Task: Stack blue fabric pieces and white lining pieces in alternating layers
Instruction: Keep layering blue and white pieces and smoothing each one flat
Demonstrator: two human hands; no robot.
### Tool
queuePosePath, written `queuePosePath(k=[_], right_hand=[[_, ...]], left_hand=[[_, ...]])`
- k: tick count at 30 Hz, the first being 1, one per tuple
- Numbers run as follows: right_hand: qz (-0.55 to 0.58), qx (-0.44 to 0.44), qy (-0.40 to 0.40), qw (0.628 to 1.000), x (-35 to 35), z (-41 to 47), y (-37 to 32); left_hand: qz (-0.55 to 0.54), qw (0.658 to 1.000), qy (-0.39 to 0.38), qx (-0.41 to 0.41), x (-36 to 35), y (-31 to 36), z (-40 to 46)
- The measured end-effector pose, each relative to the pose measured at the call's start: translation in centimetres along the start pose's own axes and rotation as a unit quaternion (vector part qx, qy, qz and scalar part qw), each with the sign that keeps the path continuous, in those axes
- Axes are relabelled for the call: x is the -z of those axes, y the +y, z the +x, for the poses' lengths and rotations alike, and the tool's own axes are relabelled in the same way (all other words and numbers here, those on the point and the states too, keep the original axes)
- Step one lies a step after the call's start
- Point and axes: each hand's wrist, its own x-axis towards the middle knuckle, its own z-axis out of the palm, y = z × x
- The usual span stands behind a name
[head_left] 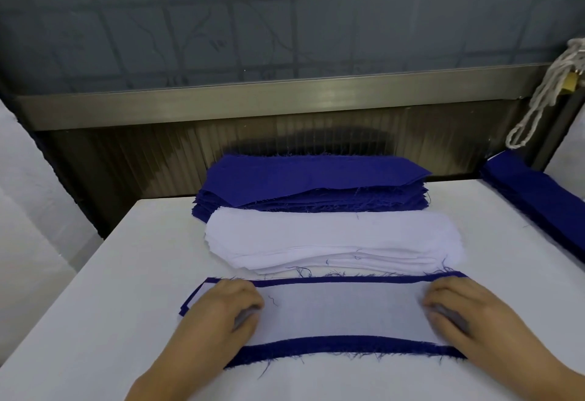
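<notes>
1. A white lining piece lies flat on a blue fabric piece at the near edge of the white desk; blue shows as a border around it.
2. The left hand presses on the lining's left end, fingers curled down onto the cloth, its grip pinching nothing that can be seen.
3. The right hand presses the right end likewise.
4. Just behind lies a stack of white lining; behind that, touching it, a stack of blue fabric.
5. More blue pieces lie at the desk's right edge, below a hanging white cord.
</notes>
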Motion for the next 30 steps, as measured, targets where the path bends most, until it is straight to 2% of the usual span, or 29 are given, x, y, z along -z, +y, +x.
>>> queuePosePath(k=[4,6,8,11,13,16,19,26,30], right_hand=[[0.006,-0.072,-0.044,0.996,0.9,0.5,0.3],[0.016,-0.106,-0.042,0.993,1.0,1.4,0.0],[0.026,-0.111,-0.017,0.993,0.7,2.8,-0.5],[-0.003,-0.044,0.021,0.999,-0.5,5.5,-1.0],[-0.010,-0.045,0.017,0.999,-1.2,7.4,-0.8],[-0.002,-0.089,-0.018,0.996,-2.1,8.5,-0.1],[-0.015,-0.071,-0.012,0.997,-2.7,8.1,0.2],[-0.063,-0.011,0.062,0.996,-2.9,8.3,0.5],[-0.043,-0.025,0.093,0.994,-3.0,8.1,0.9]], left_hand=[[0.039,0.992,0.040,0.111,0.7,-0.9,0.1],[0.067,0.987,0.051,0.135,0.8,-0.6,0.8],[0.066,0.988,0.078,0.119,0.6,0.1,1.9],[0.061,0.988,0.131,0.057,-0.1,1.6,4.4],[0.075,0.988,0.131,0.037,-0.8,2.2,6.2],[0.086,0.991,0.097,0.045,-2.2,1.9,7.8],[0.110,0.990,0.074,0.047,-3.3,1.1,7.8],[0.136,0.979,0.152,0.012,-2.9,1.3,8.0],[0.128,0.978,0.164,0.013,-2.6,1.4,7.6]])
